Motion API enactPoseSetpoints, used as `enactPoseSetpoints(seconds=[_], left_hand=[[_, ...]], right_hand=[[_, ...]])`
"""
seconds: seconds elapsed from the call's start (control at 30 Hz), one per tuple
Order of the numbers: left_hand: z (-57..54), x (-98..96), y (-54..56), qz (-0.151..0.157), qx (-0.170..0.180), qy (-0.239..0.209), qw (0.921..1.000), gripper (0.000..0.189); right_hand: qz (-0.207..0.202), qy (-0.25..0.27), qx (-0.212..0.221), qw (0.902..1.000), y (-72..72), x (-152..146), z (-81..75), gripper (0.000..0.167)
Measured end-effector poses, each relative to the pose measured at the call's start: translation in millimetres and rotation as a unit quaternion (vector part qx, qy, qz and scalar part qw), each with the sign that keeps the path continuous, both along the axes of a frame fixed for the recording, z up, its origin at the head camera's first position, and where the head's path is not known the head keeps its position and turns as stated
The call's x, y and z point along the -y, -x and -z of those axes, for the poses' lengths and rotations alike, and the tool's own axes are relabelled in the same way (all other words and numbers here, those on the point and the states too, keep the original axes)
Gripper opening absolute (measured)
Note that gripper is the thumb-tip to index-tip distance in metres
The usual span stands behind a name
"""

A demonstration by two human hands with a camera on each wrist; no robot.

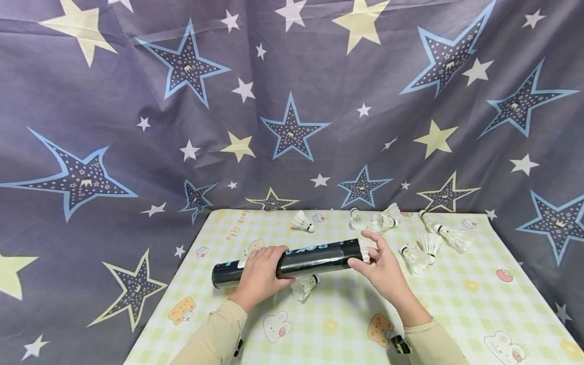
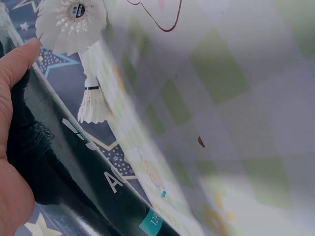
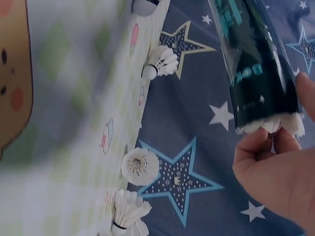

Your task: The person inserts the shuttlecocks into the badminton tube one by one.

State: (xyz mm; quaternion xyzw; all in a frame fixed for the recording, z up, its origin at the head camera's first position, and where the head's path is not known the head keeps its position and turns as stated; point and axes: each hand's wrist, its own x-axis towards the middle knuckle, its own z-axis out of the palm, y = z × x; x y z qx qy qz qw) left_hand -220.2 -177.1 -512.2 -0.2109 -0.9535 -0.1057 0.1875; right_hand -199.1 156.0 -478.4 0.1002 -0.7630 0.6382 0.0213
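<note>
My left hand [image 1: 262,276] grips a black shuttlecock tube [image 1: 319,257] around its middle, holding it tilted over the table with the right end higher. White feathers of a shuttlecock [image 3: 263,124] poke out of the tube's right mouth. At that mouth, the thumb and fingers of my right hand [image 1: 385,272] pinch the feather edge, one finger stretched past the rim. The cork of this shuttlecock is hidden inside the tube. A loose shuttlecock [image 1: 304,287] lies on the table just below the tube in the head view.
The table has a green-checked cloth [image 1: 347,324]. Behind the tube lies a single shuttlecock [image 1: 302,222]. More lie at the back, including a shuttlecock [image 1: 388,219], and several at the right, among them a shuttlecock [image 1: 429,246]. A starry curtain [image 1: 292,66] hangs behind.
</note>
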Motion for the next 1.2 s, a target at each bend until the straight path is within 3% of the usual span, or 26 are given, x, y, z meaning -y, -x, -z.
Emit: enactPoseSetpoints(seconds=[0.13, 0.53, 0.67, 0.87, 0.93, 1.03, 1.1, 1.2], left_hand=[[-0.4, -1.0, -0.6, 0.000, -0.003, -0.003, 1.0000, 0.083], [-2.3, -2.9, -2.2, 0.004, -0.010, -0.017, 0.9998, 0.083], [-2.1, 0.5, -0.7, -0.015, 0.003, -0.016, 0.9998, 0.084], [-4.2, 9.7, 2.8, -0.055, 0.013, -0.037, 0.9977, 0.086], [-2.8, 13.0, 4.7, -0.068, 0.020, -0.043, 0.9966, 0.087], [0.2, 16.6, 6.9, -0.085, 0.029, -0.051, 0.9946, 0.088], [1.5, 18.1, 7.7, -0.093, 0.036, -0.051, 0.9937, 0.088], [3.0, 18.7, 8.0, -0.097, 0.040, -0.048, 0.9933, 0.088]], right_hand=[[0.002, -0.009, 0.001, 1.0000, -1.9, 7, 1.2, 0.090], [-0.051, -0.053, 0.001, 0.9973, -6.1, 9, 4.3, 0.095], [-0.014, -0.052, -0.002, 0.9986, -7.7, 4, 6.6, 0.094], [0.072, -0.034, -0.110, 0.9907, -4.7, -2, 17.7, 0.062], [0.077, -0.051, -0.161, 0.9826, -4.6, 0, 21.4, 0.049], [0.052, -0.153, -0.228, 0.9600, -7.9, 9, 25.5, 0.038], [0.020, -0.248, -0.275, 0.9287, -12.4, 17, 26.9, 0.039], [-0.038, -0.369, -0.324, 0.8706, -19.2, 34, 30.1, 0.046]])
